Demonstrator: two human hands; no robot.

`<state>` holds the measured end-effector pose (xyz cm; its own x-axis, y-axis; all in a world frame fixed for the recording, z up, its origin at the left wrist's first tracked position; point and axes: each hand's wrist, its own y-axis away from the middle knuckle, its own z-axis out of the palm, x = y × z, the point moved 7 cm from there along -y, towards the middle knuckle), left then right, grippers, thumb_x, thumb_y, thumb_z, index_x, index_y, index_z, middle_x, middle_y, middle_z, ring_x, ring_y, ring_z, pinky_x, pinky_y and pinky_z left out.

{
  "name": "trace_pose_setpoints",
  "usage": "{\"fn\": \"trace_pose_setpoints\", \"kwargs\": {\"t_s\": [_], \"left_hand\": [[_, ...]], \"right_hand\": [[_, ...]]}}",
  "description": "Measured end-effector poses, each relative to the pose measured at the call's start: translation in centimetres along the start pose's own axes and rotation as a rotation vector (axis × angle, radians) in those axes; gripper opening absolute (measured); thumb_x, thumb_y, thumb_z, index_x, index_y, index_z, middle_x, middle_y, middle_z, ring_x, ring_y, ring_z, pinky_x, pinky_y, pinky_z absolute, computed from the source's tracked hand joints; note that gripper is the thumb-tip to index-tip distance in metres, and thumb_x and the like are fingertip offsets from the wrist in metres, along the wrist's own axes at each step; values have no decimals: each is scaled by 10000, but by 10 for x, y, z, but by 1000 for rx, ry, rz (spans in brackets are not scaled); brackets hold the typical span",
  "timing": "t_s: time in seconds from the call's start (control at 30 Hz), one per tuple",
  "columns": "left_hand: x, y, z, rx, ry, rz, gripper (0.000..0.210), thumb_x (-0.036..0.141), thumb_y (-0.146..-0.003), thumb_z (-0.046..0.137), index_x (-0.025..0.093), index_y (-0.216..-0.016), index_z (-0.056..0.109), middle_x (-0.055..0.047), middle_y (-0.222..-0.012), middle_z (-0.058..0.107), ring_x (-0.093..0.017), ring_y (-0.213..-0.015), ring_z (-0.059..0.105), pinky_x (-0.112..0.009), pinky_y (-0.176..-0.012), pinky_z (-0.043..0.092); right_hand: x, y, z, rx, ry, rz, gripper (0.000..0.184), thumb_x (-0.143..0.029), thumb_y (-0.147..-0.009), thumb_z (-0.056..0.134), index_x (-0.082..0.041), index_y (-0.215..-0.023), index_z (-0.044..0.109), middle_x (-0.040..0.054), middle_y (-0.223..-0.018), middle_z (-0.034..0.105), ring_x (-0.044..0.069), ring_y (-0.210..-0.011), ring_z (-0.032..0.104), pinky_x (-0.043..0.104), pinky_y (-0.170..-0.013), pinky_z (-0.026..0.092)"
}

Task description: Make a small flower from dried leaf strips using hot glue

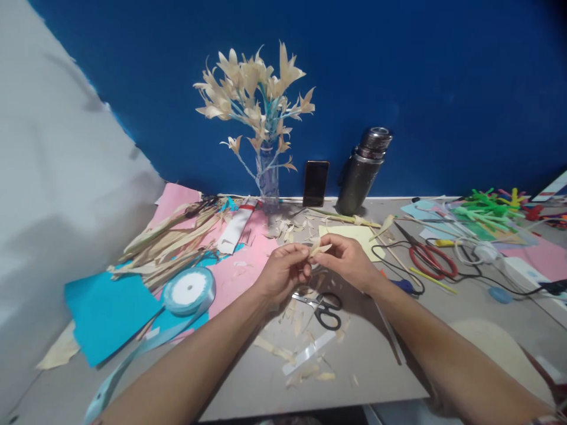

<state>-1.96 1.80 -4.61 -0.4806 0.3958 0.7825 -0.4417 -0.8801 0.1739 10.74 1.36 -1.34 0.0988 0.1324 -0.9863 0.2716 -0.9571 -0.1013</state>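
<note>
Above the middle of the table, my left hand [286,265] and my right hand [348,257] come together with fingertips pinched around a small pale husk flower [319,249]. Its pointed petals stick out between the fingers of both hands; the lower part is hidden. Just below my hands lie small scissors [326,310] with black handles, blades partly covered by scraps. Pale husk scraps [303,319] are scattered around them. Behind my hands stands a clear vase [267,177] filled with similar pale flowers [252,82] on light blue stems.
At the left are dried husks [163,248], blue paper [110,313] and a light blue ribbon roll [186,292]. A phone [316,184] and a dark flask [359,174] stand by the wall. Red-handled scissors [432,260], cables and a power strip [534,283] lie at the right.
</note>
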Motion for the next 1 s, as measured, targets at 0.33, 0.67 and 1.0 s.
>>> {"fn": "trace_pose_setpoints", "kwargs": {"t_s": [0.33,0.67,1.0], "left_hand": [[-13,1,3,-126,68,-154,256,266,-737,829,83,-753,651,-18,-653,597,-45,-485,487,-157,-468,389],[-12,-1,-2,-54,119,-172,139,164,-798,731,80,-749,631,-6,-660,550,-32,-468,435,-138,-418,338],[-7,-2,-5,65,16,-106,194,181,-778,752,113,-729,577,-19,-641,606,-44,-437,469,-128,-380,331]], "right_hand": [[-8,-2,-8,45,4,-60,237,-394,-819,723,-178,-906,675,-8,-714,657,128,-634,591,256,-614,474],[-66,16,-52,54,902,-63,171,-327,-865,611,-203,-783,696,16,-741,703,161,-652,596,271,-593,397],[10,90,-105,-189,1366,156,259,-231,-799,675,-206,-1057,686,102,-1043,718,287,-1001,658,336,-801,465]]}}
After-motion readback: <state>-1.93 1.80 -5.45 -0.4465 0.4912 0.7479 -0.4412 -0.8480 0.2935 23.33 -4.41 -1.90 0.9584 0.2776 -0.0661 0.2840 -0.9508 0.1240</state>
